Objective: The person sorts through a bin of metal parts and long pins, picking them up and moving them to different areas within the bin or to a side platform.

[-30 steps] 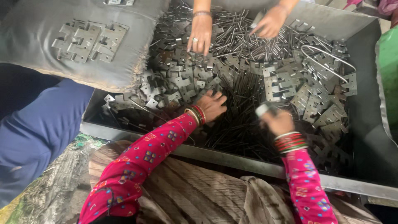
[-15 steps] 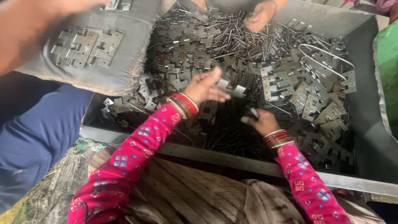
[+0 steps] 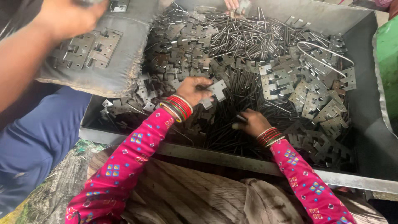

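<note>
A big grey metal tray (image 3: 365, 103) holds a heap of flat metal hinge plates (image 3: 309, 89) and thin metal pins (image 3: 248, 41). My left hand (image 3: 194, 89), with red and green bangles at the wrist, grips a hinge plate (image 3: 217, 90) above the middle of the heap. Over the dark pins near the tray's front my right hand (image 3: 253, 122) is closed on a thin pin (image 3: 240, 118). Both sleeves are pink with a printed pattern.
Another person's arm (image 3: 37, 45) crosses the top left, above a grey cushion (image 3: 103, 62) carrying joined hinges. Their blue-clad leg (image 3: 37, 137) is at left. A second person's hand (image 3: 234, 5) shows at the tray's far edge. A green container (image 3: 387, 62) stands right.
My left hand has lifted off the heap with a hinge plate and moved right. My right hand has shifted left and down over the pins. The other person's arm has swung across the top left.
</note>
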